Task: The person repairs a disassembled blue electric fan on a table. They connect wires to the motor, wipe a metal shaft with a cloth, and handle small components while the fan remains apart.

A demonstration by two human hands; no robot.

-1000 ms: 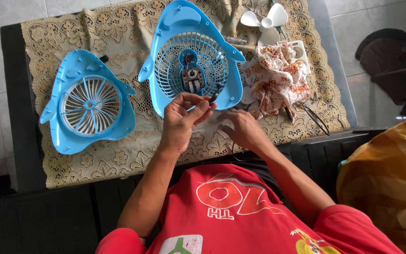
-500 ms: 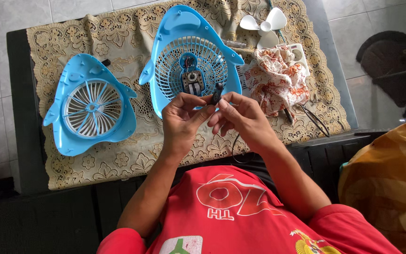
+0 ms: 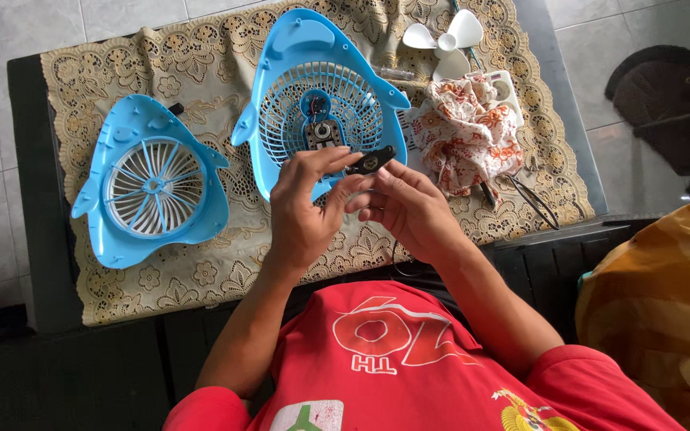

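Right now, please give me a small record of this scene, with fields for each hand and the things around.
left hand: left hand touches the small black part at its fingertips
right hand: right hand holds the small black part from below
under the hands: blue fan shell with grille, a motor in its centre
to the left: second blue fan shell, white spokes
behind: white fan blade, patterned cloth
surface: lace tablecloth on a dark table

Even daylight, sharp picture

Soft shadows lay under the hands; faint glare showed on the floor tiles (image 3: 648, 96), and the edges bowed slightly.
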